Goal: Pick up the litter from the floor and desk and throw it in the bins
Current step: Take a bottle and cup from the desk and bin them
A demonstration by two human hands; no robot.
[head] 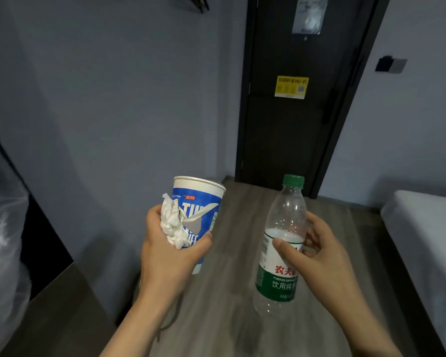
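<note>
My left hand (165, 256) grips a blue and white paper cup (200, 199), held upright, with a crumpled white tissue (171, 224) pressed against the cup's side under the fingers. In my right hand (317, 251) is a clear plastic water bottle (283, 228) with a green cap and a green and white label, gripped around its middle and tilted slightly. Both hands are raised in front of me above the wooden floor (232, 318). No bin is clearly in view.
A black door (301, 112) with a yellow Wi-Fi sticker stands ahead. Clear plastic sheeting (3, 240) covers something at the left, above a wooden surface (57, 313). A white bed edge (428, 228) lies at the right. A cable (170, 318) trails on the floor by my left forearm.
</note>
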